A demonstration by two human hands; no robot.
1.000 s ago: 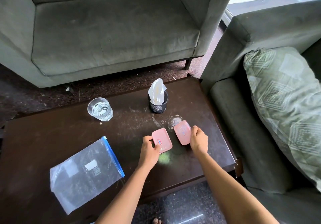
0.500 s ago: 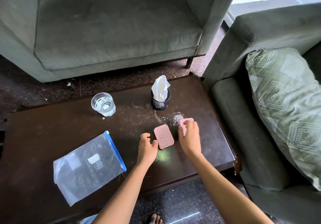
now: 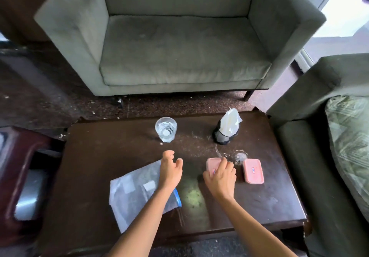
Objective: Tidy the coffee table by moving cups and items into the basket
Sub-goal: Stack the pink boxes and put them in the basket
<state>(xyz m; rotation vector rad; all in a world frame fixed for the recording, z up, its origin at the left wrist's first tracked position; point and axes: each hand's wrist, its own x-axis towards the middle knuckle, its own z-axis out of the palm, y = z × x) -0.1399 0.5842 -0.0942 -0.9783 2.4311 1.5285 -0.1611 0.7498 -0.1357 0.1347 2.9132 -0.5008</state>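
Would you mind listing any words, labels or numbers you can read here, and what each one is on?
None can be read.
Right pink box: small red and blue mark on the lid, too small to read.
Left pink box, under the right hand: similar mark, blurred.
Plastic bag: white label patches, no legible print.
Glass and tissue holder: no text visible.
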